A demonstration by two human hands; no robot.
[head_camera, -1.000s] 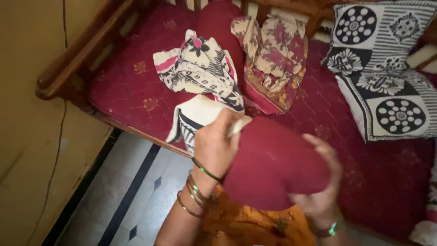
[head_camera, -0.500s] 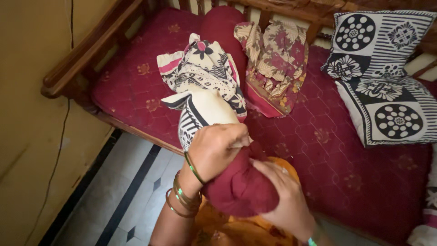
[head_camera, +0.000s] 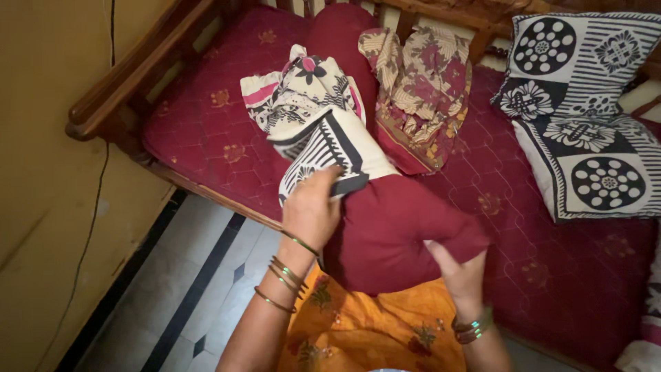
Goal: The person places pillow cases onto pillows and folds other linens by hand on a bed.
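The left hand (head_camera: 311,210) pinches the open edge of the black-and-white pillow cover (head_camera: 329,153), fingers clenched on cloth, while the right hand (head_camera: 460,270) grips the maroon pillow (head_camera: 392,231) (half sheathed, above the sofa seat (head_camera: 206,138)). Sheathing seems underway; next calls for tugging the cover further along.

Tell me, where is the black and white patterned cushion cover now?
In the head view, the black and white patterned cushion cover is centre-left, gripped by the left hand, half over the plain maroon cushion.
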